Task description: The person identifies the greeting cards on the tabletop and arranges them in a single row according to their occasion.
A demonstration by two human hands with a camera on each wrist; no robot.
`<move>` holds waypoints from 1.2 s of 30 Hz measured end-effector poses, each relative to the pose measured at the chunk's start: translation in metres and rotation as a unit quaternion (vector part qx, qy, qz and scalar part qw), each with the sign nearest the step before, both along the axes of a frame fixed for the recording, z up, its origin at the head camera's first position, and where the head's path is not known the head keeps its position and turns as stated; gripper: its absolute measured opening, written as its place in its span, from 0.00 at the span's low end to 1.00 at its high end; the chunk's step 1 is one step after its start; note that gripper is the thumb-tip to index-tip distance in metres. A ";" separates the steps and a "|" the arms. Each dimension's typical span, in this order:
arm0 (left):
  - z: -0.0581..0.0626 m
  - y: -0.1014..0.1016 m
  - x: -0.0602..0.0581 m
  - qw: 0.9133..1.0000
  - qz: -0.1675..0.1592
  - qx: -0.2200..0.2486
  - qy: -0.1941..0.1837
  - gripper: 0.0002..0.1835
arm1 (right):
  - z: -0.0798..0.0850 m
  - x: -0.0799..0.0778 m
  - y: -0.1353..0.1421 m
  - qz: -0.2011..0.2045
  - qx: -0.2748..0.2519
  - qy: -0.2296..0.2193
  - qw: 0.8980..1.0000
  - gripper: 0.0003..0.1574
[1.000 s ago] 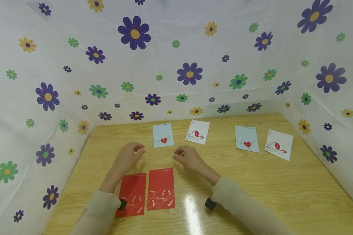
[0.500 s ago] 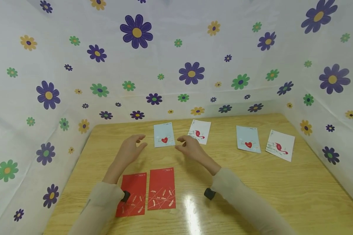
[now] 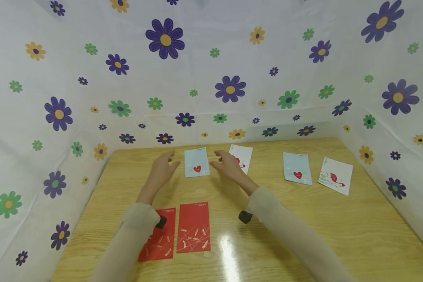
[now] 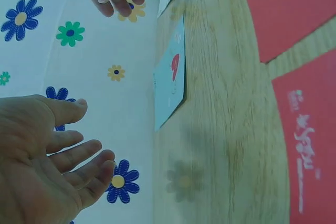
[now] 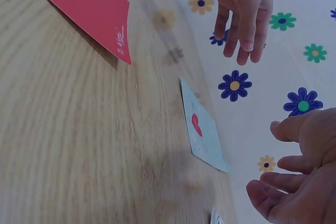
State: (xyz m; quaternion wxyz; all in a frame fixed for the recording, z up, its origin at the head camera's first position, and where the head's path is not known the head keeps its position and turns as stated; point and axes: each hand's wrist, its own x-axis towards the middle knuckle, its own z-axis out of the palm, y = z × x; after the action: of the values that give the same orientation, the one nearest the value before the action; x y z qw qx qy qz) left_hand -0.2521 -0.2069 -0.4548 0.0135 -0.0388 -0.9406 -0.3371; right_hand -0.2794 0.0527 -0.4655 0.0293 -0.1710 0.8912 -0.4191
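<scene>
A light blue card (image 3: pixel 196 161) with a red heart lies flat near the back of the table, between my two hands. My left hand (image 3: pixel 162 169) hovers just left of it, fingers relaxed and holding nothing. On the card's other side my right hand (image 3: pixel 229 166) is likewise loose and holds nothing, covering part of a white flamingo card (image 3: pixel 244 156) in the head view. Both wrist views show the heart card on the wood, apart from the fingers. Closer to me lie two red cards, one (image 3: pixel 193 227) fully visible, the other (image 3: pixel 162 243) partly under my left sleeve.
Further right lie a second blue heart card (image 3: pixel 297 168) and a second white flamingo card (image 3: pixel 335 176). A white flower-printed cloth (image 3: pixel 197 70) encloses the wooden table (image 3: pixel 268 243) at the back and sides.
Both hands have moved away from me, up to either side of the blue heart card, with their fingers spreading a little. The cards have stayed where they were.
</scene>
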 end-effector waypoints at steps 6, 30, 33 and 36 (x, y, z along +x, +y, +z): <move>-0.013 0.003 -0.021 1.000 0.017 0.014 -0.006 0.32 | -0.008 -0.018 -0.006 0.005 -0.006 -0.002 1.000 0.37; -0.046 0.024 -0.064 0.997 0.035 0.036 -0.065 0.26 | -0.028 -0.060 -0.038 -0.013 0.016 -0.071 0.997 0.40; -0.046 0.026 -0.064 0.997 0.034 0.019 -0.063 0.15 | -0.029 -0.063 -0.043 -0.009 0.047 -0.055 0.997 0.39; -0.044 0.029 -0.066 0.998 0.027 -0.002 -0.064 0.10 | -0.031 -0.065 -0.048 -0.008 0.095 -0.040 0.995 0.38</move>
State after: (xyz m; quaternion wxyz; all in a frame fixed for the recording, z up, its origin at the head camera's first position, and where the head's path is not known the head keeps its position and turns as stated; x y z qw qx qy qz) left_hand -0.3181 -0.1780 -0.4986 -0.0380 0.0081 -0.9410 -0.3362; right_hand -0.3443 0.0052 -0.4966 0.0781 -0.1435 0.9262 -0.3397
